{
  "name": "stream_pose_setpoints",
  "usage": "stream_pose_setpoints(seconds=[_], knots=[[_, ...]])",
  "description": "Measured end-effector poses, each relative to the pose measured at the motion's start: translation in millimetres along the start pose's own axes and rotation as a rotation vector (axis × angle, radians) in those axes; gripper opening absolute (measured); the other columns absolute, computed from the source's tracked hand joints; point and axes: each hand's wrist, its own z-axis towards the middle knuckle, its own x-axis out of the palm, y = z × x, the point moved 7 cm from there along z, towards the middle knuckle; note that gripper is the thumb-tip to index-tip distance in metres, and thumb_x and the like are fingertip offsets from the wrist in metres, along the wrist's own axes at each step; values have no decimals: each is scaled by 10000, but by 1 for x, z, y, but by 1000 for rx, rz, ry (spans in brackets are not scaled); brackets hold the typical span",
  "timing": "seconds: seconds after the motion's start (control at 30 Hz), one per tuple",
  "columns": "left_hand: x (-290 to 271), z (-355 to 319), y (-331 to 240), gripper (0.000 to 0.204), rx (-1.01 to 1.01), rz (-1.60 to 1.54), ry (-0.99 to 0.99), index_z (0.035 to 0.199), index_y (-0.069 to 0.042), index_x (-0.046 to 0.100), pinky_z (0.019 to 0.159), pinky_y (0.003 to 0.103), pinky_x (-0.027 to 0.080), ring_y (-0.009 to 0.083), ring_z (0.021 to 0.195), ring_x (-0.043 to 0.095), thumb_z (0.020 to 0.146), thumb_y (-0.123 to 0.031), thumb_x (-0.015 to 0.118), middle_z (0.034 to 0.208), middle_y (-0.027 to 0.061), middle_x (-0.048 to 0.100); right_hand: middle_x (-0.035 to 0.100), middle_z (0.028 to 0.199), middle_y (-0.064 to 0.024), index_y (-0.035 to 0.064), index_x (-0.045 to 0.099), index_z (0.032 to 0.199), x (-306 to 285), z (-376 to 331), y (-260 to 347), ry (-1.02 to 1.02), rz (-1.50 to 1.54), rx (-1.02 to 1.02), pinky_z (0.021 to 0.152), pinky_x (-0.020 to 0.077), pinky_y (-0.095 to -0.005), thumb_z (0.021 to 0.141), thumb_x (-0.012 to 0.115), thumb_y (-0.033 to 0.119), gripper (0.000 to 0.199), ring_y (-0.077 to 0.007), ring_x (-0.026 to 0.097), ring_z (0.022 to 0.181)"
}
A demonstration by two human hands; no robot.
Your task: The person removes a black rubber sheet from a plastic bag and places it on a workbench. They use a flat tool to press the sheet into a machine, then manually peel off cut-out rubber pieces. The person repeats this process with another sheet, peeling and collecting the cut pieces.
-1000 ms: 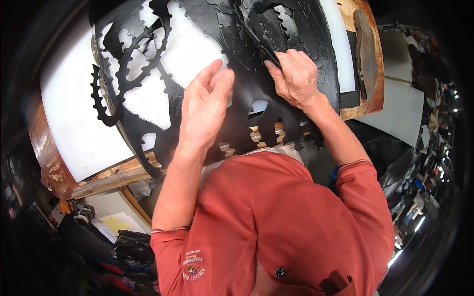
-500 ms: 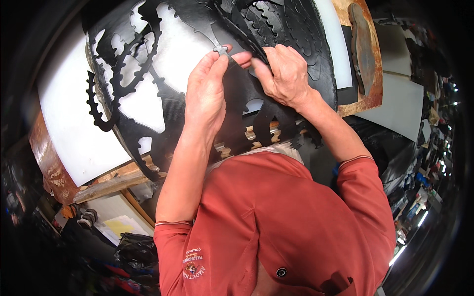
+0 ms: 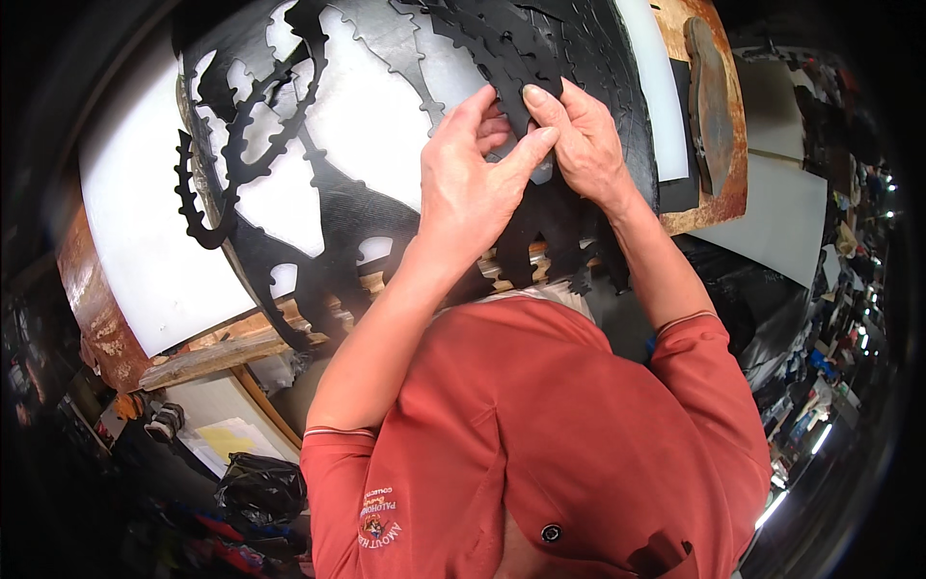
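Note:
A black leather-like sheet (image 3: 362,207), full of large cut-outs with scalloped edges, spreads over a white board (image 3: 357,106). My right hand (image 3: 590,150) grips a dark notched strip (image 3: 497,58), thumb on top and fingers beneath. Close by on its left, my left hand (image 3: 473,183) curls its fingers against the same strip, its thumb reaching across to my right hand. Parts of the fingers are hidden behind the strip. At the far left, a looped notched strip (image 3: 231,159) hangs over the sheet's edge.
A worn brown board (image 3: 87,289) lies under the white boards, with a wooden bar (image 3: 217,357) along the near edge. On the right lies an oval wooden block (image 3: 709,106). Below left are papers (image 3: 231,439) and a black plastic bag (image 3: 260,482).
My left hand has let go of the thin tab of sheet and moved right, beside my right hand. My right hand has turned and now shows its thumb on the strip.

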Motion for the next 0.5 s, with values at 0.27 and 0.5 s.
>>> stream_pose_setpoints(seconds=[0.27,0.5], knots=[[-12,4,16,241,-85,-65,-47,1208,65,676,794,242,570,106,865,697,1000,-55,690,1017,71,747,600,747,47,37,701,1014,-19,8,5,-10,67,14,608,425,-220,1094,597,338,328,-41,503,662],[-29,5,22,163,-187,-144,-85,1097,24,708,782,240,537,94,851,660,1015,-116,704,977,41,730,598,699,-81,51,657,938,-10,17,52,-159,-793,-379,540,428,-323,1076,614,221,223,-196,509,578]])
